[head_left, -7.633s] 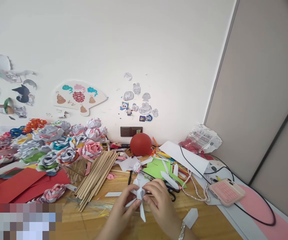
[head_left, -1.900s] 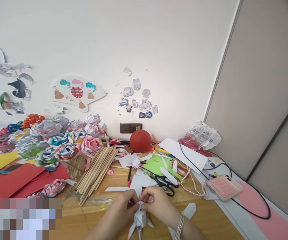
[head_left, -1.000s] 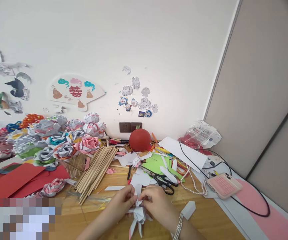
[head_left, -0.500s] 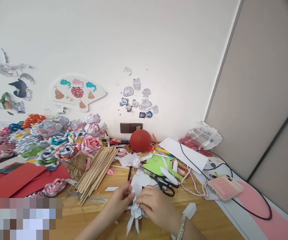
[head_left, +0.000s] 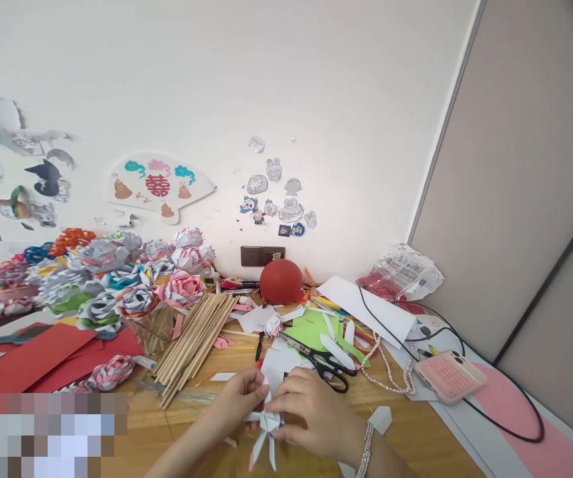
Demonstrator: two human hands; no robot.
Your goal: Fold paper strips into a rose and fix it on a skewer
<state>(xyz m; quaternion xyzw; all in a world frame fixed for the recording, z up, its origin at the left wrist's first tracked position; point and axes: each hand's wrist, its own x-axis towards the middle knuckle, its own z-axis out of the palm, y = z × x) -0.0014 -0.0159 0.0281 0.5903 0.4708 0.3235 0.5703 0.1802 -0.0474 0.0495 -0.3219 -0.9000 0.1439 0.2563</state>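
Both my hands work on a small folded white paper piece (head_left: 265,428) with pointed strips hanging from it, low over the wooden table (head_left: 430,445). My left hand (head_left: 239,398) pinches its upper left side with closed fingers. My right hand (head_left: 311,411), a beaded bracelet on its wrist, covers the paper's right side with curled fingers. Black scissors (head_left: 328,364) lie just beyond my right hand.
A bundle of wooden sticks (head_left: 194,345) lies to the left, behind it a heap of paper flowers (head_left: 117,279). Red paper sheets (head_left: 32,362), green paper (head_left: 311,328), a red ball (head_left: 280,281), a bead string (head_left: 390,372), a pink phone (head_left: 449,377) with black cable, and a white paper tag (head_left: 380,419) surround my hands.
The folded paper piece has been turned and pressed lower toward the table; my right hand now covers more of it. The view has shifted slightly.
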